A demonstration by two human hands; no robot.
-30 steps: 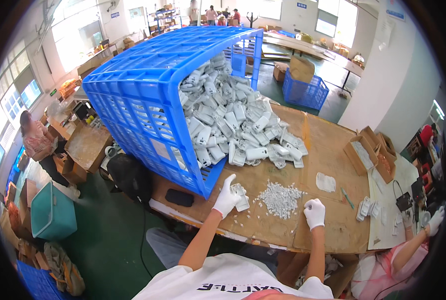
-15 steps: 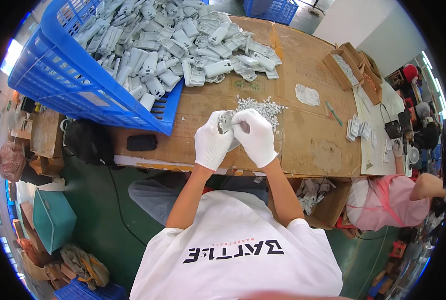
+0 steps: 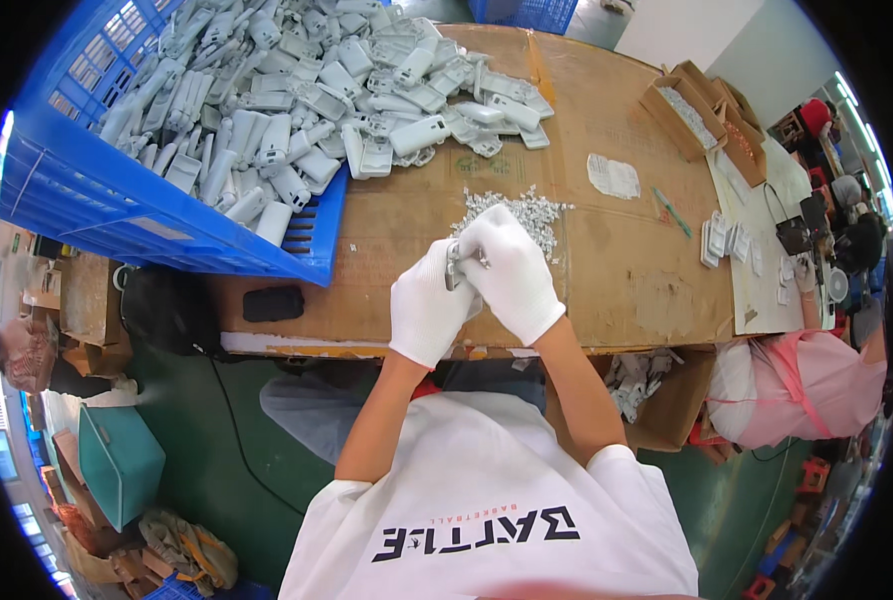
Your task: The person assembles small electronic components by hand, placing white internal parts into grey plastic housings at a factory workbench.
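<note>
White knit gloves cover both my hands, which meet above the near edge of the cardboard-topped table. My left hand is closed around a grey-white plastic housing, mostly hidden by the gloves. Against it presses my right hand, fingers bent into a pinch; what they hold, if anything, is too small to make out. Just beyond the hands lies a scatter of tiny whitish plastic parts. Similar housings form a large heap at the far left, spilling out of a tipped blue crate.
A black pouch lies left of my hands. To the right are a paper slip, a green pen, stacked housings and cardboard boxes of parts. A person in pink sits at the right.
My right hand has turned and closed further over the housing, covering more of it. The whole view has shifted slightly. The housing stays in my left hand.
</note>
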